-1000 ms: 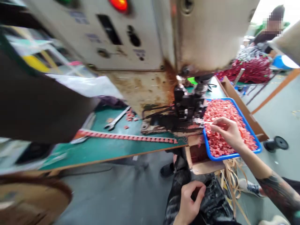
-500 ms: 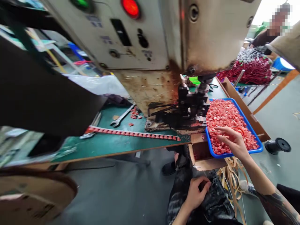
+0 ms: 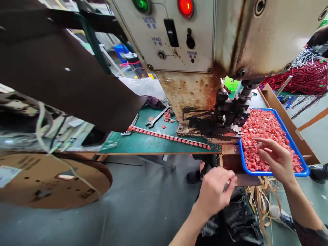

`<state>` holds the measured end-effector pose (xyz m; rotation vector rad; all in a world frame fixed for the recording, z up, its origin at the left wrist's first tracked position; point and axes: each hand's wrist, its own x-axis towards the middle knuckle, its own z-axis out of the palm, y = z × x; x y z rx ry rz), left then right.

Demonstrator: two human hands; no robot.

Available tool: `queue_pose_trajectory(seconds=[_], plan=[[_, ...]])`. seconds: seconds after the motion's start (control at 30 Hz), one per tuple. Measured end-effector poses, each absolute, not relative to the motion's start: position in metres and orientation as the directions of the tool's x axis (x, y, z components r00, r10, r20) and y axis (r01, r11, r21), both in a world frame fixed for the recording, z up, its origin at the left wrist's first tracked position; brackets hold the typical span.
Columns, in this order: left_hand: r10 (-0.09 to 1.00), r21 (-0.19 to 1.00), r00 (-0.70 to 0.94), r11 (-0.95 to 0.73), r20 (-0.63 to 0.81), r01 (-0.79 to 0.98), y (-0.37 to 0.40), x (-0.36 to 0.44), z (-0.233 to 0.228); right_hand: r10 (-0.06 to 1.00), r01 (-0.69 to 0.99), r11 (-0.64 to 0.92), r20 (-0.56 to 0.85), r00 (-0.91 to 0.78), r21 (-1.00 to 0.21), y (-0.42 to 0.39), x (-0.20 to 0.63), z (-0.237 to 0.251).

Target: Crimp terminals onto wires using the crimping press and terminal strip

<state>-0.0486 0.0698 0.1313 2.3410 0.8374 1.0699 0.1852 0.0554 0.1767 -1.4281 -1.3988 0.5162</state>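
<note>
My right hand hovers over the blue tray, thumb and forefinger bent toward each other. A thin pale wire shows at its fingertips, blurred, and seems held between them. Beneath lie many small red plastic pieces filling the tray. My left hand is raised above my lap, fingers curled into a pinch; whatever is in it is too small to make out. Ahead of both hands stands the press machine, its black tooling head beside the tray's left edge.
A strip of red pieces lies along the green tabletop, near a wrench. An open cardboard box sits below the tooling. A large cardboard reel stands at left. Bundled red wires lie at the far right.
My left hand has risen from my lap toward the cardboard box. My right hand stays over the tray. The view has turned left, so the machine appears further right.
</note>
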Motion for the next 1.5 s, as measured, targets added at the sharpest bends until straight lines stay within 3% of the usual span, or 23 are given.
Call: queue_pose_trajectory(seconds=[0.17, 0.27, 0.37, 0.67, 0.9, 1.13, 1.3, 1.5], plan=[[0.713, 0.395, 0.663, -0.691, 0.228, 0.606, 0.126, -0.011, 0.165, 0.873, 0.359, 0.192, 0.325, 0.362, -0.914, 0.029, 0.185, 0.176], [0.723, 0.378, 0.683, -0.662, 0.098, 0.647, 0.135, 0.010, 0.166, 0.872, 0.371, 0.186, 0.327, 0.363, -0.910, 0.020, 0.183, 0.177], [0.754, 0.383, 0.652, -0.625, 0.073, 0.680, 0.135, 0.019, 0.163, 0.881, 0.373, 0.177, 0.316, 0.352, -0.911, 0.017, 0.183, 0.176], [0.746, 0.473, 0.599, -0.657, 0.291, 0.588, 0.132, 0.005, 0.146, 0.847, 0.222, 0.152, 0.243, 0.473, -0.963, 0.024, 0.177, 0.167], [0.745, 0.673, 0.417, -0.658, 0.520, 0.338, 0.114, -0.024, 0.155, 0.845, 0.165, 0.108, 0.178, 0.504, -0.980, 0.026, 0.172, 0.159], [0.733, 0.718, 0.343, -0.668, 0.588, 0.196, 0.102, -0.026, 0.163, 0.862, 0.211, 0.159, 0.240, 0.447, -0.964, 0.028, 0.160, 0.165], [0.702, 0.739, 0.391, -0.669, 0.595, 0.077, 0.098, -0.023, 0.167, 0.899, 0.250, 0.185, 0.267, 0.347, -0.950, 0.033, 0.155, 0.169], [0.697, 0.757, 0.457, -0.649, 0.553, 0.074, 0.095, -0.019, 0.166, 0.925, 0.234, 0.216, 0.275, 0.261, -0.948, 0.039, 0.150, 0.174]])
